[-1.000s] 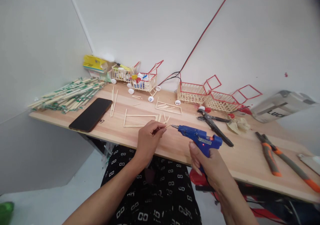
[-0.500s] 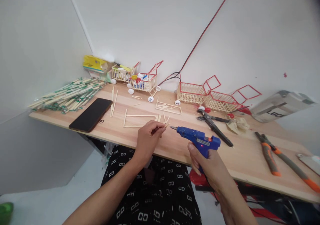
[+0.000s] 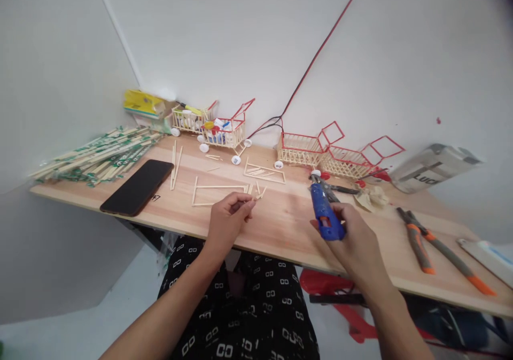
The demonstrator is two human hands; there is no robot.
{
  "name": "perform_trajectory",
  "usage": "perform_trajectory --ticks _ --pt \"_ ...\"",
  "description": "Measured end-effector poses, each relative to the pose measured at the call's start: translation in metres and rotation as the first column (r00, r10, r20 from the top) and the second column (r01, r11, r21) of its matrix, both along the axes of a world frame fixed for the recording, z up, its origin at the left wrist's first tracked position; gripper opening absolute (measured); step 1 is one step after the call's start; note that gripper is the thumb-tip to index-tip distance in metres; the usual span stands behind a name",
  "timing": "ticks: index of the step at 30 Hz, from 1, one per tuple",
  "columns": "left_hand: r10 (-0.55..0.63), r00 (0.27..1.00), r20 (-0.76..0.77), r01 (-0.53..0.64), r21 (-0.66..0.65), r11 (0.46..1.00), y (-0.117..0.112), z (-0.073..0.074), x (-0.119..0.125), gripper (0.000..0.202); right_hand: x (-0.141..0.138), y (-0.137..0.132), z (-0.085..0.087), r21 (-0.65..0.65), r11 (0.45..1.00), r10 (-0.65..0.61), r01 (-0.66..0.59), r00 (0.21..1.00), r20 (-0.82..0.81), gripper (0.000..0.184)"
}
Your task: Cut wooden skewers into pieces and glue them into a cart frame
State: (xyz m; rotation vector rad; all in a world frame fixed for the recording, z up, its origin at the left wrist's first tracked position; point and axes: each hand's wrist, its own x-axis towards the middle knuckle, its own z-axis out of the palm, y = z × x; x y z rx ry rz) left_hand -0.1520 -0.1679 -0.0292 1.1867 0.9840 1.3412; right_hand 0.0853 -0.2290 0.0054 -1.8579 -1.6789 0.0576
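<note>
My right hand is wrapped round a blue glue gun, held over the table with its nozzle pointing away from me, close to the cutters. In a pinch, my left hand has a short wooden stick, of which only the tip shows past the fingers. Just beyond that hand lies a flat frame of sticks with one end formed by a crosspiece. Several short stick pieces lie beside the fingertips. Farther back is a closed stick frame with loose pieces inside it.
Miniature stick carts with red handles stand along the wall, two of them filled. At left are wrapped chopsticks and a phone. Orange-handled pliers, crumpled paper and a LUCK bag occupy the right side.
The glue gun has swung away from my left hand to the right, its nozzle turning from leftward to away from me. My left hand keeps its pinch. The whole view has shifted slightly.
</note>
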Motion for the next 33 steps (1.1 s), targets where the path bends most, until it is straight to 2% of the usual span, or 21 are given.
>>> perform_trajectory --ticks 4,8,12,18,21,23,25,29,31,33 --pt "0.003 0.998 0.07 -0.002 -0.012 1.0 0.003 -0.004 -0.001 0.015 0.049 0.005 -0.012 -0.069 0.977 -0.194 0.204 0.972 0.129 0.037" --pt "-0.001 0.999 0.054 0.001 -0.009 1.0 0.001 -0.002 0.0 0.014 0.084 0.004 -0.016 -0.092 0.945 -0.291 0.314 0.936 0.199 0.041" --pt "0.001 1.0 0.027 -0.001 0.0 1.0 0.0 0.003 0.001 0.013 0.105 0.012 -0.014 -0.048 0.942 -0.312 0.331 0.921 0.234 0.04" --pt "-0.008 1.0 0.0 0.008 0.025 1.0 -0.001 0.005 0.001 0.011 0.136 0.03 -0.018 -0.014 0.966 -0.241 0.258 0.922 0.304 0.042" --pt "-0.011 1.0 -0.029 0.012 0.048 0.999 -0.001 0.005 0.0 0.011 0.152 0.029 -0.022 -0.027 0.969 -0.221 0.246 0.91 0.35 0.042" --pt "-0.011 0.999 -0.04 0.013 0.061 0.998 0.0 0.004 0.0 0.011 0.165 0.023 -0.02 -0.036 0.953 -0.264 0.299 0.888 0.377 0.041" --pt "-0.011 0.999 -0.05 0.015 0.069 0.997 0.0 0.003 0.0 0.012 0.179 0.012 -0.017 -0.052 0.904 -0.368 0.425 0.834 0.411 0.04" --pt "-0.001 0.997 -0.074 0.007 0.083 0.997 0.0 0.002 0.0 0.012 0.207 -0.019 -0.012 -0.119 0.717 -0.58 0.687 0.683 0.445 0.046" --pt "0.0 0.996 -0.094 0.008 0.087 0.996 0.0 0.002 0.0 0.012 0.217 -0.033 -0.015 -0.153 0.639 -0.646 0.754 0.634 0.425 0.055" --pt "0.0 0.994 -0.108 0.009 0.086 0.996 0.001 0.002 0.0 0.013 0.223 -0.042 -0.02 -0.185 0.605 -0.671 0.775 0.621 0.406 0.06"
